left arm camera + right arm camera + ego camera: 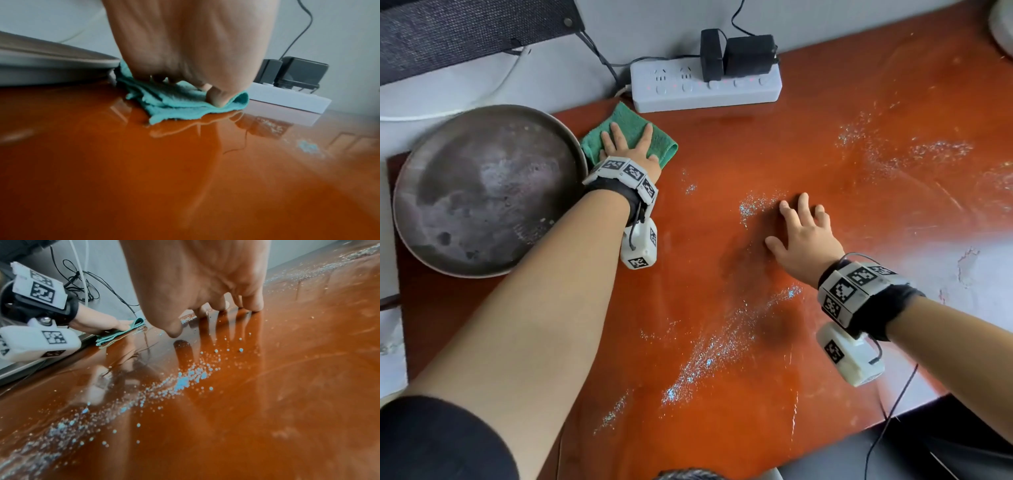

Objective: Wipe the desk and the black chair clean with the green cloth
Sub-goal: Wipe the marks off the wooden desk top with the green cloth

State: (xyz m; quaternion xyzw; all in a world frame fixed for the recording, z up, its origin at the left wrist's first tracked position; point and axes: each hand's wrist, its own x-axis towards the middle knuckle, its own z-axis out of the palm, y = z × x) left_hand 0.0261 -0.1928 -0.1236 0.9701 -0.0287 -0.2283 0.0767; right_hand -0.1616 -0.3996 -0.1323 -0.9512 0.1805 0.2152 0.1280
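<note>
Across the whole head view, a glossy orange-red counter (pixel 774 144) with pale blue-white granule streaks (pixel 709 356) running diagonally from near-left toward centre. Far-left on it, a round dull metal pan (pixel 482 192), rim touching the green cloth (pixel 654 144). White power strip (pixel 705 85) at the back edge, two black adapters (pixel 736 56) plugged in. Cloth folded, roughly rectangular, long axis running from the pan toward the right, parallel to the back edge, just in front of the strip. Left hand (pixel 628 145) flat on the cloth, fingers straight and spread, pointing to the wall, pressing down. Right hand (pixel 799 228) mid-counter, well apart from the cloth, fingers spread, tips touching the bare surface, holding nothing. Left wrist view shows the cloth's (pixel 174 100) stacked frayed layers and thumb pressing its folded right edge; head view hides that. Right wrist view resolves the granules (pixel 185 379) as small beads.
</note>
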